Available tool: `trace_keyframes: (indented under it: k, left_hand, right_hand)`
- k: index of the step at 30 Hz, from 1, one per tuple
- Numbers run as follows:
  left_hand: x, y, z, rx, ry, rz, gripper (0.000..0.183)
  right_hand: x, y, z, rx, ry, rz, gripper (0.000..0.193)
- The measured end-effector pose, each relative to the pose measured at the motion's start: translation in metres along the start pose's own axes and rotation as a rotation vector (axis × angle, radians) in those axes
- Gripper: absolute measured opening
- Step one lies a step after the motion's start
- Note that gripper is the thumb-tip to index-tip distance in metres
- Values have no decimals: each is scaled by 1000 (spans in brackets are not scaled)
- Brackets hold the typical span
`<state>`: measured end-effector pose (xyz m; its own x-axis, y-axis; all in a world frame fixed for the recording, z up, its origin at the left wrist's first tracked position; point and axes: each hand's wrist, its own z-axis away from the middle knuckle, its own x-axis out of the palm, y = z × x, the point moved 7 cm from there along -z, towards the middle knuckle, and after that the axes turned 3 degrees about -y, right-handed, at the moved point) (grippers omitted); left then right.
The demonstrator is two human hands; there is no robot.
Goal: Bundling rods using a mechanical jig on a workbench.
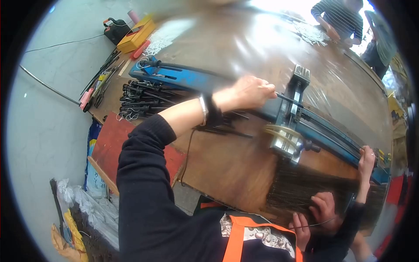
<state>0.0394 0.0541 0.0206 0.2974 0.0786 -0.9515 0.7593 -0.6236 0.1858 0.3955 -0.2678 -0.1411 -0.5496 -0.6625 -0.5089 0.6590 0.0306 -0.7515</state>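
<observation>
My left hand (pixel 253 92), wearing a white band and a black band at the wrist, is closed around a thin dark rod (pixel 288 99). The rod runs to the metal carriage (pixel 297 87) that sits across a long blue bench machine (pixel 187 78). From the carriage a coiled spring (pixel 321 117) lies along the machine toward its right end. There my right hand (pixel 366 161) is closed, its fingertips at the machine's end; what they pinch is too small to tell. A yellowish ring or wheel (pixel 281 133) on the carriage's near side is blurred.
Black-handled rods (pixel 139 98) lie piled at left, beside a red board (pixel 118 142). Many dark springs (pixel 305 183) cover the table's near right, where another person's hands (pixel 323 212) hold a thin wire. A yellow box (pixel 136 36) stands far left. People (pixel 342 22) work far right.
</observation>
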Motion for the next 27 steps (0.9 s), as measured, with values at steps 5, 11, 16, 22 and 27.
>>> trace_keyframes:
  k: [5,11,16,22,27]
  left_hand:
    - [12,3,-8,21,-3,50,22]
    - [14,4,1,22,17,112,19]
    - [38,29,-38,248,90,157,16]
    - [26,-4,-29,78,82,-32,13]
    - [35,-5,-45,-39,-21,-18,20]
  right_hand:
    - [-51,-40,-34,-320,147,311,52]
    - [-99,-89,-56,-673,331,668,39]
    - [-189,-89,-42,-616,526,926,34]
    - [-227,-147,-109,-467,973,971,29]
    - [-203,-148,-114,-552,946,873,21]
